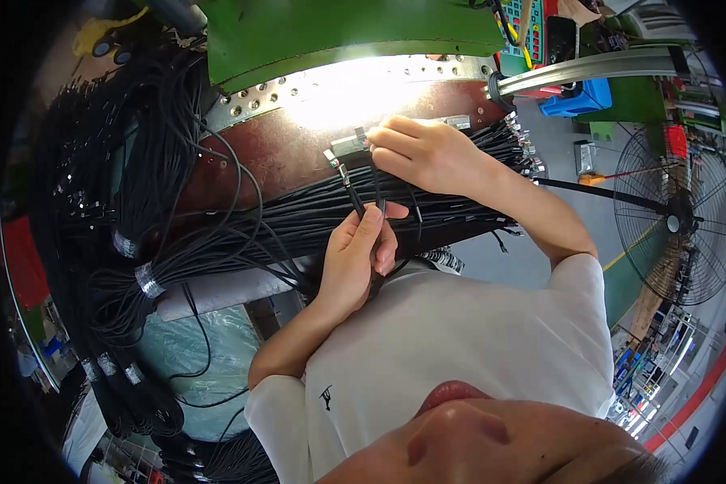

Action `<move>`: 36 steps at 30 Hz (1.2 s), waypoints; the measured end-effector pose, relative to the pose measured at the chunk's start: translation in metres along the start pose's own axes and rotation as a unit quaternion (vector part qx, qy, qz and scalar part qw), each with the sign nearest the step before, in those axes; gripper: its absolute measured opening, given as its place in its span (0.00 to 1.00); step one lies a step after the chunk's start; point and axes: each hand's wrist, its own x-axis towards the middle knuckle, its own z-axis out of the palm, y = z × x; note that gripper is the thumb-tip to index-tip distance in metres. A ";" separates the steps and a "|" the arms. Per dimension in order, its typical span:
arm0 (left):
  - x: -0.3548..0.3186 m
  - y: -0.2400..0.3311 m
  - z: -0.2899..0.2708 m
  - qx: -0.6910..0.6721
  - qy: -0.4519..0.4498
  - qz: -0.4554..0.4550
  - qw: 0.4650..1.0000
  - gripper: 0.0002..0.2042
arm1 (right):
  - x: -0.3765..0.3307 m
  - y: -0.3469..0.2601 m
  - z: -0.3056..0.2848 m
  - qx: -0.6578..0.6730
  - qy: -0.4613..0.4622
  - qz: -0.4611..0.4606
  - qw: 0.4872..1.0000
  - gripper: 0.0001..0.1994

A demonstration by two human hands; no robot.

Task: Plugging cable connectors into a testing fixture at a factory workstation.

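Note:
My left hand (352, 254) is closed around black cables in front of my chest. From its fingers one black cable (352, 192) points up and ends in a small connector with coloured wires. My right hand (427, 153) is above and to the right, its thumb and fingers pinched on the end of another black cable (377, 181), which runs down to the left hand. Those fingertips hide most of that cable end. Right beside them on the bench is a small grey metal block (347, 146). A thick bundle of black cables (274, 219) lies across the bench behind my left hand.
A green machine housing (347, 32) overhangs the brightly lit bench (242, 149). More black cables (97, 153) are heaped at left, some bound with silvery ties. At right stand a black fan (679, 222) and a blue holder (582, 98). Plastic-covered material (198, 355) lies below the bench.

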 end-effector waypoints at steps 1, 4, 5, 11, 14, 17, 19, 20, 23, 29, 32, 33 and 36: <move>0.000 0.000 -0.001 -0.004 0.001 -0.004 1.000 0.18 | 0.004 -0.001 -0.006 0.004 -0.012 0.005 1.000 0.07; -0.003 0.001 -0.001 -0.005 -0.009 -0.006 1.000 0.19 | 0.009 0.003 -0.011 0.006 -0.021 -0.007 1.000 0.07; -0.002 0.001 -0.002 -0.005 -0.010 -0.006 1.000 0.19 | 0.008 0.005 -0.010 0.009 -0.023 -0.006 1.000 0.08; 0.000 0.004 0.001 0.016 -0.015 -0.016 1.000 0.18 | -0.005 0.005 -0.008 0.034 0.044 0.026 0.998 0.11; 0.001 0.009 0.007 0.019 -0.030 -0.058 0.998 0.18 | -0.006 -0.001 -0.012 0.037 0.164 0.076 0.983 0.17; -0.002 0.014 0.022 0.205 -0.078 -0.047 0.975 0.20 | -0.017 0.001 -0.004 0.154 0.144 0.151 0.966 0.15; 0.011 0.017 0.016 0.242 -0.047 0.024 0.969 0.19 | -0.023 0.012 -0.002 0.096 0.156 0.163 0.970 0.17; 0.010 0.017 0.011 0.277 -0.011 0.085 0.957 0.18 | -0.024 0.008 -0.001 0.046 0.166 0.180 0.968 0.20; 0.011 0.012 0.010 0.155 -0.026 0.035 0.987 0.17 | -0.017 -0.009 -0.006 0.030 0.206 0.203 0.957 0.18; 0.012 0.011 0.015 0.260 0.015 0.141 0.955 0.17 | -0.025 0.001 0.013 0.149 0.193 0.215 0.946 0.09; 0.008 0.028 0.002 0.273 -0.018 0.182 0.944 0.24 | -0.016 0.007 0.018 0.199 0.136 0.258 0.936 0.07; 0.009 0.030 0.006 0.228 -0.072 0.135 0.962 0.27 | -0.014 0.006 0.017 0.238 0.103 0.301 0.918 0.05; 0.012 0.022 0.003 0.136 -0.141 0.043 0.980 0.28 | -0.020 0.005 0.019 0.269 0.086 0.292 0.914 0.05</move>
